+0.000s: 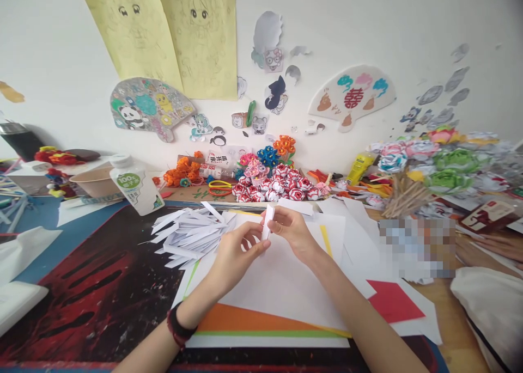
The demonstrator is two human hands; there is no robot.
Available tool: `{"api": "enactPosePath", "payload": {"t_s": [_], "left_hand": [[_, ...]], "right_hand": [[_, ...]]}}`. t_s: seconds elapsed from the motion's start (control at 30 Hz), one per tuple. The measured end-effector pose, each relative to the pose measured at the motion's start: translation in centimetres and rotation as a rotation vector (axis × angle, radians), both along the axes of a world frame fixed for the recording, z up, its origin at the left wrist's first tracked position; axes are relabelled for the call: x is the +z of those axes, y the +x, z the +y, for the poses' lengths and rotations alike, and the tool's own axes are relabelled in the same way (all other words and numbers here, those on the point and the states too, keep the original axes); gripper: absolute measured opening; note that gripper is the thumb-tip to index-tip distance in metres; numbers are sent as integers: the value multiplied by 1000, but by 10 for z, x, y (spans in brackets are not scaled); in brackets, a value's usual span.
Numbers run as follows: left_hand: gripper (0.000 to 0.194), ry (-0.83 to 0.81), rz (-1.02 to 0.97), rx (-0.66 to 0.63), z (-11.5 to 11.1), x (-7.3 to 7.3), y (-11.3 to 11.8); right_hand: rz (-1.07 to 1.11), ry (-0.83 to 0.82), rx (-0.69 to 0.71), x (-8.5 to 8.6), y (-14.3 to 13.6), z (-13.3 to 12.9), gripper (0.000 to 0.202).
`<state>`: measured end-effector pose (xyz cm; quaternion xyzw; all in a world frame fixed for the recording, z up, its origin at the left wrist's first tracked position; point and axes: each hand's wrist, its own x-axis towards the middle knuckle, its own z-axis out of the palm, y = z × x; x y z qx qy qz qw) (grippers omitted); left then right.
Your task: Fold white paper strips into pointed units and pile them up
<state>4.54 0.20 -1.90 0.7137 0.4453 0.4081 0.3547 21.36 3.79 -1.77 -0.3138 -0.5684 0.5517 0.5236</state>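
Observation:
A small folded strip of white paper (268, 222) stands upright between my two hands, above a stack of white sheets (281, 286). My left hand (239, 250), with a dark band at its wrist, has its fingers curled at the strip's lower left side. My right hand (291, 228) pinches the strip from the right with thumb and fingers. A loose pile of folded white paper strips (192, 234) lies to the left of my hands. Orange paper (245, 319) and green edges show under the white sheets.
A white glue bottle (137, 187) and a bowl (96, 181) stand at the back left. Red-and-white paper flowers (281, 185) line the wall. Red paper (394, 301) lies at right, near wooden sticks (408, 190). Another person's hand (500, 245) rests at the far right.

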Motion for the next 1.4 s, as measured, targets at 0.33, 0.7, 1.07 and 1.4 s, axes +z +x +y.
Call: {"api": "enactPosePath", "payload": {"t_s": [0.33, 0.7, 1.07, 1.4], "left_hand": [[20, 43, 105, 114, 0, -2, -2], [19, 242, 192, 355, 3, -1, -8], [11, 923, 618, 497, 2, -13, -16], [17, 223, -100, 250, 9, 9, -17]], "right_hand": [[-148, 24, -55, -4, 1, 1, 27], [-249, 38, 53, -11, -10, -4, 23], [-367, 137, -159, -14, -24, -13, 39], [-427, 186, -169, -2, -14, -15, 18]]}}
